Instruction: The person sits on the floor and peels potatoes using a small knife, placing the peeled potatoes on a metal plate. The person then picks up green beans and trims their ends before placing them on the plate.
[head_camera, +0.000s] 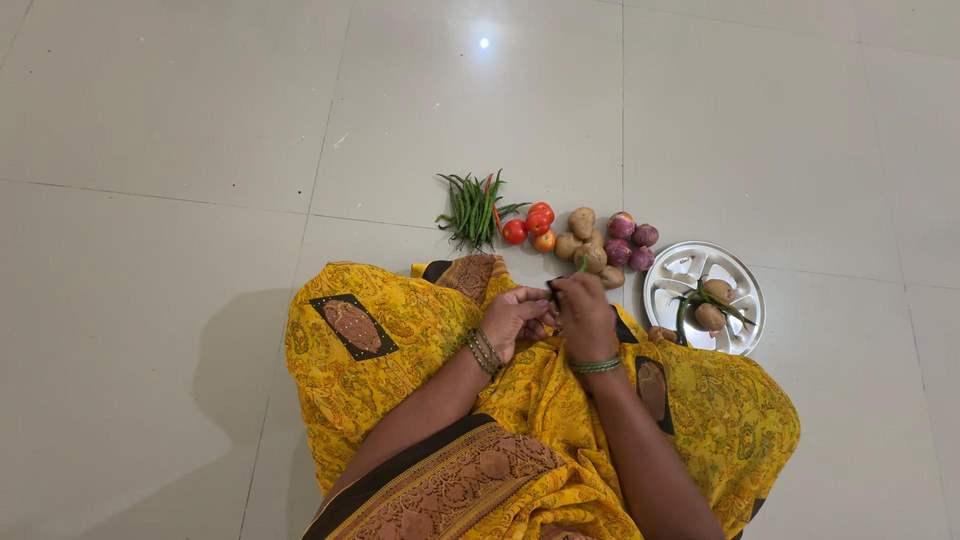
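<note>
We see the left hand (515, 318) and right hand (585, 312) brought together over the lap, fingers curled in and pinched on a thin green chilli or bean (578, 268) whose tip pokes up just above the right hand; most of it is hidden by the fingers, so we cannot tell which it is. Both hands look closed on it, one toward each end. We judge it light, slim and fairly stiff but snappable, with smooth skin that can slip, so a fingertip pinch near the stem end with the other hand steadying the body suits it; no force needed. On the tiled floor (200, 120) ahead lie a bunch of green beans (472, 210), tomatoes (532, 226), potatoes (585, 245) and purple onions (630, 242), close together in a row. To the right sits a round steel plate (690, 262) with compartments holding a potato and some green pods. Yellow patterned cloth (400, 320) covers the knees.
</note>
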